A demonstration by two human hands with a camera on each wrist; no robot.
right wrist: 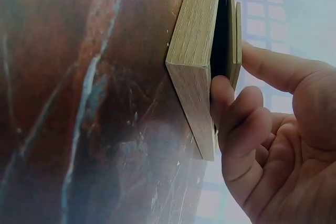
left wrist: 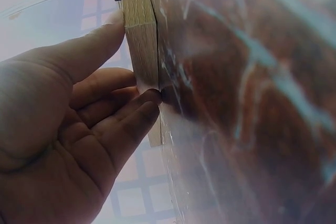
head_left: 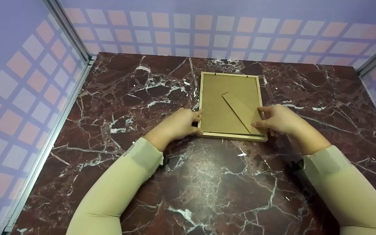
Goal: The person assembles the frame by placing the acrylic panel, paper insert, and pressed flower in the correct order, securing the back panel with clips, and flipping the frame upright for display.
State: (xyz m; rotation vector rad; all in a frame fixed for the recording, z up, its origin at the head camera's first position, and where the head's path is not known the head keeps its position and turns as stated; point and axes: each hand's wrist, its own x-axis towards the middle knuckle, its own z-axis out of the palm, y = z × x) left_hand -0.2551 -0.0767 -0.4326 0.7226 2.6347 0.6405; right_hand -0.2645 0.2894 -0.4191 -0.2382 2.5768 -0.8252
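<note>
A wooden picture frame [head_left: 233, 135] lies face down on the marble-patterned table, its brown backing board [head_left: 215, 101] facing up. A slanted stand flap [head_left: 240, 104] shows on the board. At the near left corner, my left hand [head_left: 181, 124] holds the frame, thumb on the upper edge and curled fingers against the side. My right hand [head_left: 277, 120] pinches the backing board at the near right. In the right wrist view, the board [right wrist: 234, 40] is raised from the wooden rim [right wrist: 194, 30], with a dark gap between them and a fingertip in that gap.
The dark red table [head_left: 135, 202] has white veins. Purple walls with pale and pink squares [head_left: 181, 21] stand at the back and sides, with metal posts [head_left: 72, 32] at the corners. Small dark tabs [head_left: 214, 74] sit along the frame's far edge.
</note>
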